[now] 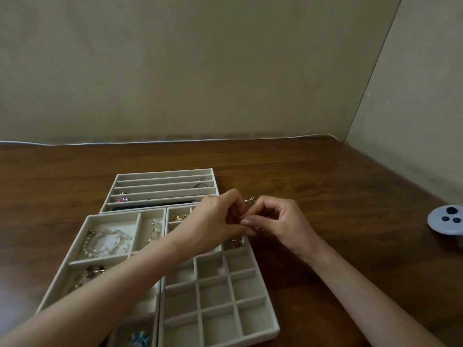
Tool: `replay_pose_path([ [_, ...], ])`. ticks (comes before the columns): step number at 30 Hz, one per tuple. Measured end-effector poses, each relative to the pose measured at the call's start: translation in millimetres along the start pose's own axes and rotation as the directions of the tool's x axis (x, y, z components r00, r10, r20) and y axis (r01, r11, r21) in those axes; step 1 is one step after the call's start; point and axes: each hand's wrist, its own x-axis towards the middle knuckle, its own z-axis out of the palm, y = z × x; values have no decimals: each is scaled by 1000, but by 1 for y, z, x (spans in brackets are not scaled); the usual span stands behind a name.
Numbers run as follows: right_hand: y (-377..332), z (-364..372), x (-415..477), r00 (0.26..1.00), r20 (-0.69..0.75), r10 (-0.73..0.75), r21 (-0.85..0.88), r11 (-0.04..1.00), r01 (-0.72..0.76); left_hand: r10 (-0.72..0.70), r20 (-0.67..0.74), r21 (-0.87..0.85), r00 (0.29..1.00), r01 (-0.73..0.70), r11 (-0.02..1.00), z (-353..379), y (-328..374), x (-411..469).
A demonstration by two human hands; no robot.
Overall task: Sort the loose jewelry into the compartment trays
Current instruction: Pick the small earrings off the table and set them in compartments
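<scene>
Three cream compartment trays lie on the wooden table: a slotted tray at the back, a wide-compartment tray on the left with a pearl bracelet, and a grid tray on the right. My left hand and my right hand meet above the grid tray's far right corner, fingers curled, pinching a small silver jewelry piece between them. Another small silver piece lies on the table just behind my hands.
A round grey-blue object with dark buttons lies at the table's right edge. Walls close the table at the back and right. A pink gem and a dark stick sit in the slotted tray; a blue piece lies near the front.
</scene>
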Motion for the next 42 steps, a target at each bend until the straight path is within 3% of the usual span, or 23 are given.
replay_pose_path([
  [3, 0, -1, -1, 996, -89, -25, -5, 1000, 25, -45, 8, 23, 999, 44, 999, -9, 2, 2],
  [7, 14, -12, 1, 923, -347, -167, -443, 896, -4, -53, 153, 64, 987, 44, 997, -23, -1, 3],
  [10, 22, -19, 1, 914, -372, -162, -590, 801, -98, -32, 274, 176, 961, -18, 984, -21, -5, 0],
  [15, 24, -19, 1, 940, -334, -66, -590, 792, -154, -36, 319, 365, 947, -88, 927, -19, -1, -1],
  [26, 29, -19, 3, 981, -172, 95, -721, 666, -191, -42, 322, 419, 946, -103, 902, -15, -1, -1],
  [31, 34, -26, 9, 963, -267, 34, -694, 687, -217, -21, 282, 398, 959, -97, 912, -15, -4, 0],
  [38, 40, -26, 15, 991, -132, 14, -791, 601, -113, 14, 130, 324, 991, -56, 944, -11, -10, 1],
  [42, 39, -26, 14, 984, -180, -9, -775, 617, -136, 16, 69, 307, 997, -37, 951, -11, -9, 0],
])
